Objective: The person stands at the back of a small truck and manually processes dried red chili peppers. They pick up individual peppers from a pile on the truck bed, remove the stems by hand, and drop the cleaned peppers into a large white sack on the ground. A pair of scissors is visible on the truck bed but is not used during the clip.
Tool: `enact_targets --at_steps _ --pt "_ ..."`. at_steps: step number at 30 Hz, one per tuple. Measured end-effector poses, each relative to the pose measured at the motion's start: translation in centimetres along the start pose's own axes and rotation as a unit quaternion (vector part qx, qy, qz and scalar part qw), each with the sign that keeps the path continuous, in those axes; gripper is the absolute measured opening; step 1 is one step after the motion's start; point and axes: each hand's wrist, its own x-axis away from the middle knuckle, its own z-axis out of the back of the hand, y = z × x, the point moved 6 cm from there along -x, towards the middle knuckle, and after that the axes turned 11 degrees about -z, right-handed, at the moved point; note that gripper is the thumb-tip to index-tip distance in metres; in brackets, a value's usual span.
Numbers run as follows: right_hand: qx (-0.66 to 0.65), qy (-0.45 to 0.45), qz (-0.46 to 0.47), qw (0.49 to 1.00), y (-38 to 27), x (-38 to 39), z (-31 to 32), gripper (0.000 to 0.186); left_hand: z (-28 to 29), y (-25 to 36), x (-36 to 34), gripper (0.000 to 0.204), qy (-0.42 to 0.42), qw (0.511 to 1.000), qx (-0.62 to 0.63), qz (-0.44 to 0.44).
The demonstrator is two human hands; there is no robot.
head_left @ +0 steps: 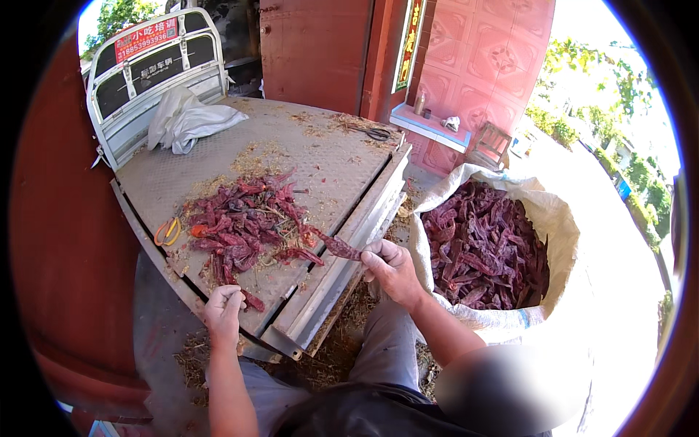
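Thumb and fingertips of our right hand [389,268] pinched one end of a long, wrinkled, dark-red dried chilli [339,247] out over the pale metal edge rail [317,302]. Its other end sat close to the loose heap of dark-red dried chillies [237,229] on the grey metal truck bed [328,167]; we couldn't tell if they touched. Our left hand [224,309] had thumb and fingers together at the heap's near edge; couldn't tell whether it gripped anything.

Our read: light end pinch was right, since the skin looked brittle and a mid-body squeeze risked cracking it. One chilli at a time made sense; neighbours looked tangled. Orange-yellow looped scissors handles [168,231] lay left of the heap, worth a wide berth. Open white woven sack [566,233] stood right of us, holding similar chillies [484,251].
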Motion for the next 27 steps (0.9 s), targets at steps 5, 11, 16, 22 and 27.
enact_targets --at_steps 5,11,16,22,27 --pt "-0.035 0.066 -0.016 0.997 0.1 2.1 4.2 0.018 -0.3 0.2 0.0 0.014 0.002 1.0 -0.022 0.0" --pt "-0.335 0.176 0.071 0.923 -2.4 3.1 12.9 0.014 -0.3 0.4 0.0 0.013 0.003 1.0 -0.007 -0.003" --pt "-0.436 0.194 0.0 0.879 -1.0 4.7 13.4 0.023 -0.1 -0.4 -0.2 0.012 0.004 1.0 0.001 -0.004" --pt "-0.207 0.021 -0.068 0.976 0.9 7.5 2.8 0.025 0.3 -0.5 -0.7 0.012 0.014 1.0 0.018 -0.015" --pt "-0.098 -0.035 -0.116 0.988 1.5 8.0 -1.3 0.023 0.1 -0.7 -1.0 0.012 0.02 0.999 0.034 -0.002"
